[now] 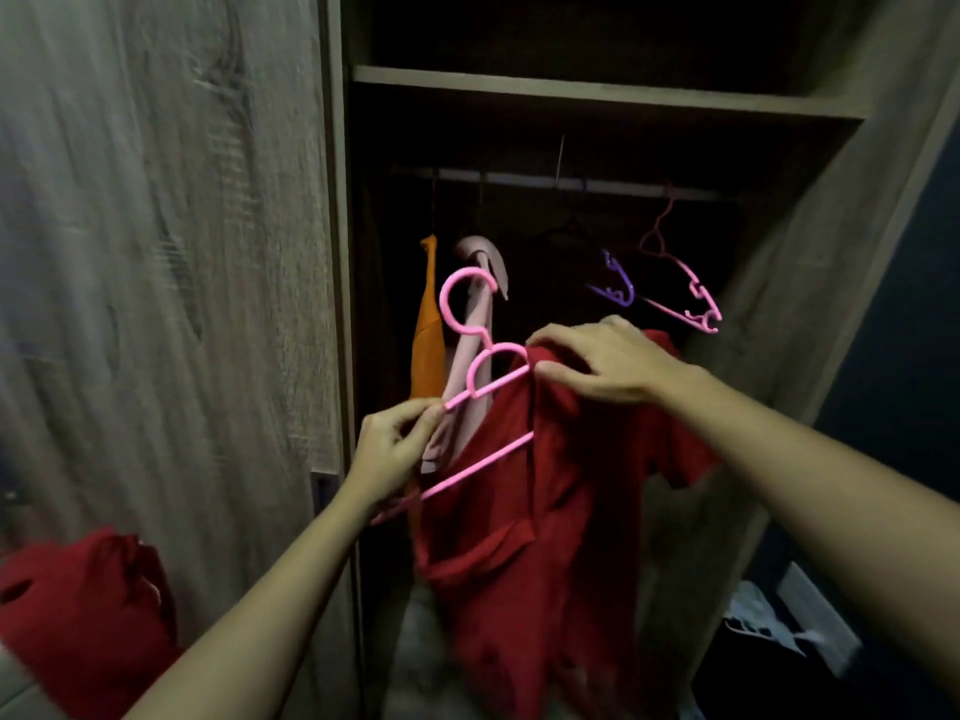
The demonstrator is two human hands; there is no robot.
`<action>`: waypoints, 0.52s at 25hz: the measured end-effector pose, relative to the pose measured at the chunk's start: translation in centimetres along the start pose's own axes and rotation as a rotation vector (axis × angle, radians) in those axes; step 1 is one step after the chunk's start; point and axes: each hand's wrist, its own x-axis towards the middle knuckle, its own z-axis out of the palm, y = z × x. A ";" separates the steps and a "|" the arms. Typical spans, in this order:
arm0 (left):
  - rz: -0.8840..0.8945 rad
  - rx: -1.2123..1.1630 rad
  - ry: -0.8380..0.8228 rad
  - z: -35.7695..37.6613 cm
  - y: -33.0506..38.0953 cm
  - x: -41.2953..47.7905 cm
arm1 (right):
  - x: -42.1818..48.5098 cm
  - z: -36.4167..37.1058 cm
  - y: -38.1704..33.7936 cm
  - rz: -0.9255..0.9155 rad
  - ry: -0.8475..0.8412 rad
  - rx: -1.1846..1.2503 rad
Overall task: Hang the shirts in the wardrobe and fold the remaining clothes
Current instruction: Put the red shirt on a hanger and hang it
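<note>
The left hand point(395, 449) pinches one end of a pink plastic hanger point(488, 388) while the right hand point(602, 363), just across it, clutches the red shirt point(545, 511) at what seems its collar, the shirt draping below both grips before the open wardrobe point(337, 252), with an orange garment point(428, 330) and a pale pink garment point(480, 314) hanging just behind.
</note>
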 end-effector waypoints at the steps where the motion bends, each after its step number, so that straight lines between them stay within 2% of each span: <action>1: 0.019 0.001 0.017 0.1 0.7 0.6 | -0.4 -0.1 0.5 -0.011 0.085 -0.099; 3: 0.177 0.181 0.137 0.5 2.3 1.2 | -0.6 -0.1 1.1 -0.012 0.199 -0.152; 5: 0.387 0.387 0.332 1.2 2.8 0.7 | -0.5 -0.2 1.7 0.016 0.272 -0.128; 6: 0.498 0.429 0.372 1.8 2.3 -0.3 | -0.5 -0.3 2.0 0.043 0.312 -0.094; 8: 0.670 0.570 0.288 4.1 0.2 -3.7 | -0.8 -0.9 2.4 0.094 0.381 -0.004; 9: 0.630 0.674 0.215 5.3 -0.9 -5.5 | -0.9 -1.1 2.4 0.109 0.411 0.035; 10: 0.501 0.746 0.120 6.4 -2.0 -6.7 | -0.9 -1.4 2.4 0.123 0.437 0.067; 12: 0.103 0.741 -0.128 7.1 -2.7 -6.7 | -1.1 -2.1 2.8 0.148 0.460 0.103; 13: -0.084 0.630 -0.259 6.6 -3.6 -5.8 | -1.4 -2.3 3.3 0.160 0.462 0.110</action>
